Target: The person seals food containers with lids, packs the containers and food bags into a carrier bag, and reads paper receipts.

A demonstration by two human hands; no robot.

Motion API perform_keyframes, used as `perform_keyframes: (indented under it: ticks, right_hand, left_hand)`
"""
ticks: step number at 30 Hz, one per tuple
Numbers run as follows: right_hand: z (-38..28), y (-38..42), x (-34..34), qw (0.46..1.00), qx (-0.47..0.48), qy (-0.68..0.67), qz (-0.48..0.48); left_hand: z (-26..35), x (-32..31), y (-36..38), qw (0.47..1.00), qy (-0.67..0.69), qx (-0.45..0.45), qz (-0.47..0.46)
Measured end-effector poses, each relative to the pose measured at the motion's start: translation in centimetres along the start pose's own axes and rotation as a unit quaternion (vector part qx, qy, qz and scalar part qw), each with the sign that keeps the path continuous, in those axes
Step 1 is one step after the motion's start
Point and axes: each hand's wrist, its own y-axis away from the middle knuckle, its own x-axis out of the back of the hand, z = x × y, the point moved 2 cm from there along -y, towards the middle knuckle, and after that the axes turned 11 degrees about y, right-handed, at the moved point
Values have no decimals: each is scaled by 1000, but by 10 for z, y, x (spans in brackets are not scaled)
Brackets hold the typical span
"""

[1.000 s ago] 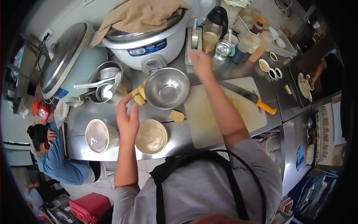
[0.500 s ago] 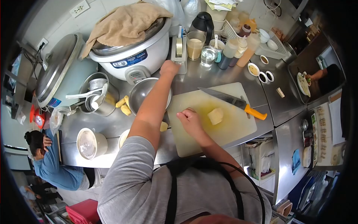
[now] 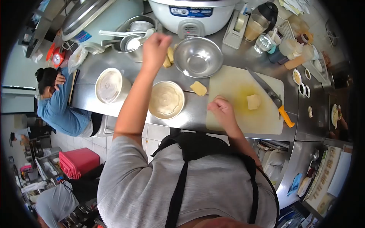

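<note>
Counter, middle: bowl, just in front of rice cooker. Left of bowl, pot with utensils inside; food pieces between pot and bowl. Cutting board in front and right of bowl. On board: chunk; right of that, knife, handle past board's right edge. Second chunk on counter, left of board. Left tub and right tub side by side, near edge. Tape dispenser right of cooker, then glass. Sauce dish beyond board's right side. Left hand above counter, left of bowl; right hand at board's left part.
</note>
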Motion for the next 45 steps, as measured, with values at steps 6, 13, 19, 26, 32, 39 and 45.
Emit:
perform_keyframes:
  ticks: [6,13,19,26,32,39,45]
  right_hand:
    - [-17,12,-45,992,-41,-13,-122]
    - [15,13,-75,982,-90,105,-127]
    - [40,-3,-82,980,-138,74,-122]
    - [35,-4,-75,977,-172,121,-43]
    - [-1,31,-101,987,-143,-63,34]
    - [-12,5,-136,931,-95,-342,87]
    - [14,-18,-97,976,-124,-27,-176]
  left_hand:
    - [-60,75,82,980,88,127,128]
    - [-115,77,118,957,123,262,31]
    - [-121,68,126,942,138,280,-121]
    - [-123,69,130,984,46,165,-43]
    - [-86,75,137,910,320,263,16]
    - [-74,55,165,923,302,186,-150]
    - [-85,62,159,933,244,254,-75]
